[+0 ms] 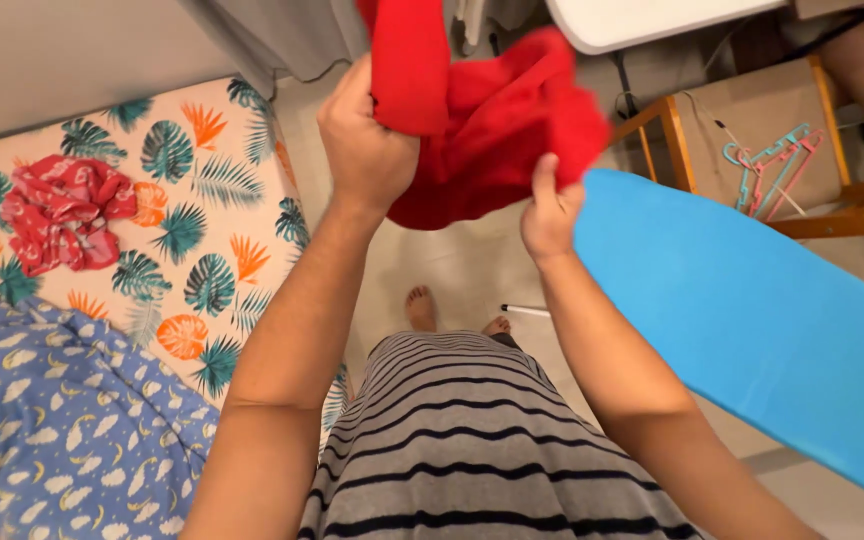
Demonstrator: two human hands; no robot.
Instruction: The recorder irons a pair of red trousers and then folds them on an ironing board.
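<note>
Above the floor, between bed [222, 215] and blue ironing board [752, 310]: red garment [497, 130] held up in both hands. Left hand [364, 140] fisted around a bunched fold, cloth emerging from the top of the fist. Right hand [549, 212] pinches the lower hem, thumb in front, cloth above the fingers.

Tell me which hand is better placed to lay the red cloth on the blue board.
Probably the right hand. It grips the red cloth at its lower edge, right beside the blue board. The left hand clutches the cloth higher up, on the side nearer the bed.
</note>
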